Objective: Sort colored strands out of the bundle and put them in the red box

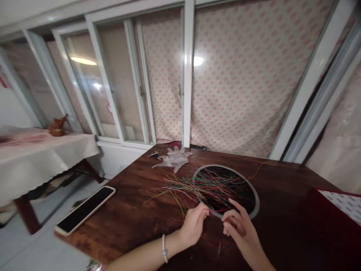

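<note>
My left hand [195, 225], with a beaded bracelet [164, 248] on its wrist, is closed in a pinch at the near edge of a round black plate [245, 199] with a grey rim; what it pinches is too small to name. My right hand [239, 226] is close by on the right, its index finger raised and the other fingers curled; whether a thin strand lies between them cannot be made out. A loose heap of thin coloured wires [208, 186] lies across the plate and spills left onto the brown table [135, 203].
A phone [86, 210] rests at the table's left edge. Clear plastic gloves [176, 158] and keys [154, 154] lie at the back. A dark red item [318, 218] is on the right. Another table with a white cloth [70, 150] stands left, by the windows.
</note>
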The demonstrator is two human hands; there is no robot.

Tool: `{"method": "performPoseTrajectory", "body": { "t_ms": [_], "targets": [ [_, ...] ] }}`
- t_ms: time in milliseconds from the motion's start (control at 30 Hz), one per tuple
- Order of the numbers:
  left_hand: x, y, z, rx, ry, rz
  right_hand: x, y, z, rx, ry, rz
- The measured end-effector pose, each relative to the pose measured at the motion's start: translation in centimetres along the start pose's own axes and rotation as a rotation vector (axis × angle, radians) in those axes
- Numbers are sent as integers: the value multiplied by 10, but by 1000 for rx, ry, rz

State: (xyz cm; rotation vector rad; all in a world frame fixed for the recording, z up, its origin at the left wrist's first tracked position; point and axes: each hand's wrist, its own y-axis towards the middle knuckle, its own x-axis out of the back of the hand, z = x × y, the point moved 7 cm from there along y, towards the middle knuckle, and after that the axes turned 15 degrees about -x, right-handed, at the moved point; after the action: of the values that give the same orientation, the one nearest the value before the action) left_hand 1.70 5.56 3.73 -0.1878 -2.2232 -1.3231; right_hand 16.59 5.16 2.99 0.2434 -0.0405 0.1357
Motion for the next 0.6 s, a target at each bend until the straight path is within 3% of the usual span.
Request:
{"method": "performPoseTrajectory", "body": {
  "t_ms": [100, 167, 267, 333, 500, 600],
  "targets": [
    [-6, -2, -3, -15, -12, 69, -28, 4, -16, -187, 66, 139],
    [-11, -5, -6, -53, -34, 146, -31, 9, -21, -219, -10, 116],
    [-11, -8, -6, -74, -9, 188, -17, 15, -14, -112, -99, 24],
    [-10, -9, -6, -79, 24, 187, -12, 16, -7, -55, -157, 31],
    [-11, -8, -8, -123, 90, 213, -29, 8, 20, 97, -336, 134],
    [-11, -8, -8, -140, 110, 231, -29, 8, 41, 145, -311, 54]
  ]
}}
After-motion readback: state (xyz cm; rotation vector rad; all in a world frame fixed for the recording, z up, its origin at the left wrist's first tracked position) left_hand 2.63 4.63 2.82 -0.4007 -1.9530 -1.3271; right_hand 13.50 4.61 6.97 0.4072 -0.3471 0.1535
